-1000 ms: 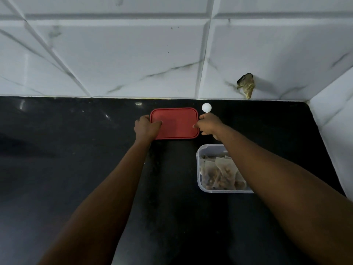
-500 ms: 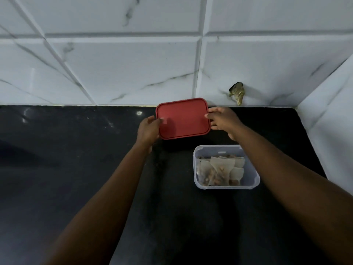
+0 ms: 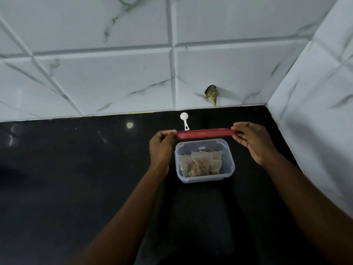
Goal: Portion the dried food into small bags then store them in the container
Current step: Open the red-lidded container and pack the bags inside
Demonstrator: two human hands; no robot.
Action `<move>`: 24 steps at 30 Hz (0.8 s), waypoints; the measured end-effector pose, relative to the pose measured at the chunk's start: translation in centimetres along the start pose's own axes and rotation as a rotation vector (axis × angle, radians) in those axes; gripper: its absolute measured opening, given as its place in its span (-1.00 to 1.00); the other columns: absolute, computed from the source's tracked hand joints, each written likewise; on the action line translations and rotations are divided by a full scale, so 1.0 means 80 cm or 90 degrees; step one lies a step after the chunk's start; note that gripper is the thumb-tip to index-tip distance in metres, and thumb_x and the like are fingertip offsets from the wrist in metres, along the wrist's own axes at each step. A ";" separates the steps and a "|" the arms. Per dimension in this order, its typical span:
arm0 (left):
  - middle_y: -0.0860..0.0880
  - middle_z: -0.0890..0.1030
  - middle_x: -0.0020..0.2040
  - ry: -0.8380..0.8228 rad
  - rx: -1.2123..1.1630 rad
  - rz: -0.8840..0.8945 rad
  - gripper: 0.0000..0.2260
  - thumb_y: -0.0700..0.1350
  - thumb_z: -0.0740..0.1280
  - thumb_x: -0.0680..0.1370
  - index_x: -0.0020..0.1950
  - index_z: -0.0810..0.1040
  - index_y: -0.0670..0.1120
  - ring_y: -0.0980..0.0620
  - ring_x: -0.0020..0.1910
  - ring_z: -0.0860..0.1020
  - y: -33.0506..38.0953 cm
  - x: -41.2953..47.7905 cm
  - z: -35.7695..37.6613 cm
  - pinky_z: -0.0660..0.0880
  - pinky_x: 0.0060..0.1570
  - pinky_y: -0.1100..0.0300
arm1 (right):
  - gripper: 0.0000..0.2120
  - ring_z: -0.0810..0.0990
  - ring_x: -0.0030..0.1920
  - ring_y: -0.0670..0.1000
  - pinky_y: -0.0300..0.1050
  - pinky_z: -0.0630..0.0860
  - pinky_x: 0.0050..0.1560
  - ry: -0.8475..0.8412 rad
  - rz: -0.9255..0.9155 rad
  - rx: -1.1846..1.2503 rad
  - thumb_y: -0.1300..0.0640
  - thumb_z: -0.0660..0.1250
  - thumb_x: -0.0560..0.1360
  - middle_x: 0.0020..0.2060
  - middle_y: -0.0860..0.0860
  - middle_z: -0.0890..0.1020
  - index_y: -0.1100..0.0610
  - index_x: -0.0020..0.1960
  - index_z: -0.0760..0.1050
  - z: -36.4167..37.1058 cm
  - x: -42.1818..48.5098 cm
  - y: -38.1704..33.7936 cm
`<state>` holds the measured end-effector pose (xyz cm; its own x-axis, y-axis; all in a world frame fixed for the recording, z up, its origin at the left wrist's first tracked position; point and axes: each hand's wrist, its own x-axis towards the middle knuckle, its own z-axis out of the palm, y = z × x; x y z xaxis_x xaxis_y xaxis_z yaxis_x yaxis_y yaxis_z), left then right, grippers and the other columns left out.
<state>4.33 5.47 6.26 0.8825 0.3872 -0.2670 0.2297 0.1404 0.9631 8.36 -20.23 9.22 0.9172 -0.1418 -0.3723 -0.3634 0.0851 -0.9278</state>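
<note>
Both hands are on the red lid [image 3: 205, 133]. The left hand [image 3: 161, 148] pinches its left end between thumb and curled fingers, and the right hand [image 3: 252, 142] holds the right end the same way, with the fingers wrapped over the edge. Between them the lid hangs in the air, close to level and seen almost edge-on. Its long side runs left to right.

The clear container [image 3: 205, 178] stands open on the black counter [image 3: 76, 178], right below the lid and a little nearer the person. Its long side also runs left to right, so the two look lined up already. Only the far rim sits under the lid, and the rest of the opening is uncovered. Several small filled bags [image 3: 200, 163] stand packed inside, so I'd say the portioning is done and closing is the step in hand.

As I see it, the lid needs to come toward the person and down, and it needs no turning. The left hand hangs just beside the container's left wall. The right hand is a bit further out past the far right corner.

A small white scoop [image 3: 185, 120] lies on the counter behind the lid, near the tiled wall.
</note>
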 end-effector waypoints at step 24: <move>0.13 0.60 0.17 -0.002 0.158 0.145 -0.57 -0.50 0.33 0.48 0.00 0.60 0.06 0.34 0.17 0.58 -0.065 -0.075 -0.017 0.53 0.28 0.29 | -0.52 0.61 0.22 -0.14 -0.36 0.54 0.14 -0.003 -0.209 -0.320 0.43 0.40 0.45 0.22 -0.05 0.64 0.07 0.29 0.57 -0.015 -0.046 0.089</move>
<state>-2.72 3.67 2.83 0.9241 0.3795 -0.0450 0.1198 -0.1759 0.9771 2.21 -20.33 3.97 0.9949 -0.0770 -0.0647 -0.0921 -0.4389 -0.8938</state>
